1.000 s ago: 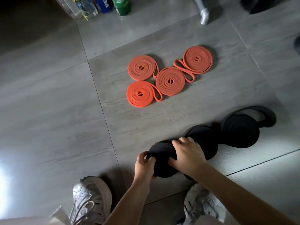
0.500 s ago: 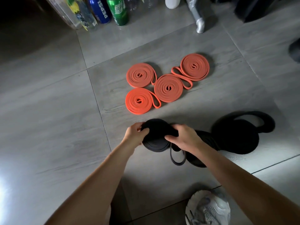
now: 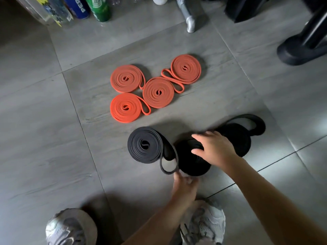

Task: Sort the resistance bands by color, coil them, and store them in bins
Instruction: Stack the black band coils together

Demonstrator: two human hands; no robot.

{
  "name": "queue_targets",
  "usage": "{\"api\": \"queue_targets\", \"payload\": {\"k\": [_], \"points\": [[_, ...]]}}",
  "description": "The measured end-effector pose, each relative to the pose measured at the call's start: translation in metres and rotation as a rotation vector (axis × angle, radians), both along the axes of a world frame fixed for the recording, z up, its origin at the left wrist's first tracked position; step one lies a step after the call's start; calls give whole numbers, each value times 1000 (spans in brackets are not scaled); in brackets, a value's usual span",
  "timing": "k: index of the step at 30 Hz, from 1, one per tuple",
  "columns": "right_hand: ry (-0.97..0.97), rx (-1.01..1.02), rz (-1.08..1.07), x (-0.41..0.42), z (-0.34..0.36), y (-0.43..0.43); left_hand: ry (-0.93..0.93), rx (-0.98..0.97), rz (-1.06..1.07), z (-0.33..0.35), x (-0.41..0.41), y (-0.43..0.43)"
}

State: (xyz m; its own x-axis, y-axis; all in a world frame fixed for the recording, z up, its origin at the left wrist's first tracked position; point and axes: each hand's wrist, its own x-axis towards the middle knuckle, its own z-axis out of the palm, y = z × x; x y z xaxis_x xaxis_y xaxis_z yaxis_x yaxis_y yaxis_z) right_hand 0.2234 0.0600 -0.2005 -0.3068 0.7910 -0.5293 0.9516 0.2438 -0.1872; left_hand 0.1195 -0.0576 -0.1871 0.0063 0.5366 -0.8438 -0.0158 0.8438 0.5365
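Band (image 3: 145, 145) black, coiled in flat spiral, end loop loose.

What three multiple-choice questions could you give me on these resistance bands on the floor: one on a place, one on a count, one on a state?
1. Where do the orange coils lie relative to the black coils?
A) farther from the shoes
B) nearer to them
C) stacked on the black ones

2. How many orange coils are there?
A) two
B) four
C) six

3. How is the leftmost black coil?
A) fully unrolled
B) held in the air
C) flat on the floor, tail loop loose

Answers: 1 A, since the black coils sit between the shoes and the orange ones; 2 B, as four orange spirals show; 3 C, because it lies flat with its loop trailing toward the left hand.
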Motion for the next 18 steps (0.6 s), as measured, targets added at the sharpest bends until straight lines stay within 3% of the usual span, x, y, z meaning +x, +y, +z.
{"api": "queue_targets", "payload": {"k": [4, 18], "points": [[-27, 80, 46, 0, 1, -9, 33, 56, 97, 6, 2, 6], [267, 114, -126, 15, 74, -4, -76, 325, 304, 56, 10, -5]]}}
